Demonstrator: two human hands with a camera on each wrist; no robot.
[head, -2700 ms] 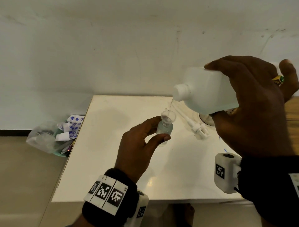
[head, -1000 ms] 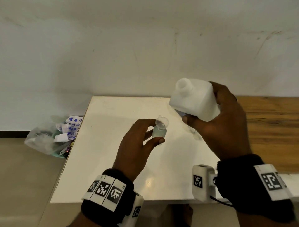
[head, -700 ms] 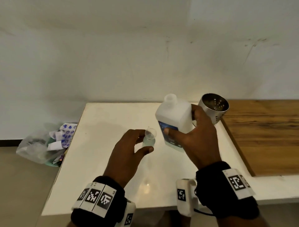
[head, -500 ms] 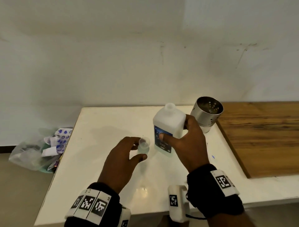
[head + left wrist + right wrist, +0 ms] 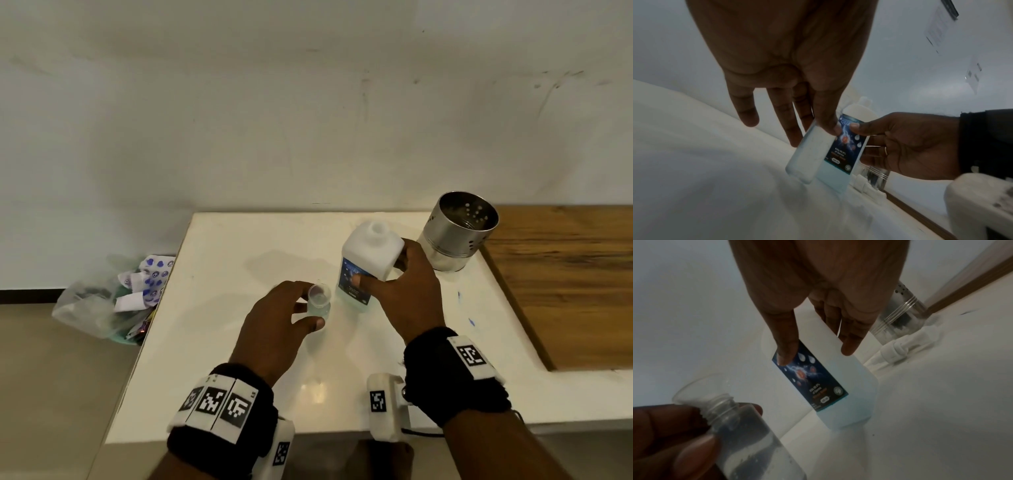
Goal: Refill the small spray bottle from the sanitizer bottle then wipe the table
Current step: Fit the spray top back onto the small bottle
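The left hand point(image 5: 274, 325) pinches the small clear spray bottle point(image 5: 318, 303) near the middle of the white table point(image 5: 212, 308). Just beside it, the right hand point(image 5: 407, 298) grips the uncapped white sanitizer bottle point(image 5: 370, 260), upright on the table. A perforated steel cup point(image 5: 455, 236) stands near the table's right edge.

White tabletop point(image 5: 219, 342) viewed from above by head camera, angled forward and down. Each wrist camera set close under its palm, aimed along fingers. White blue-labelled sanitizer bottle point(image 5: 846, 146) shared by all three.
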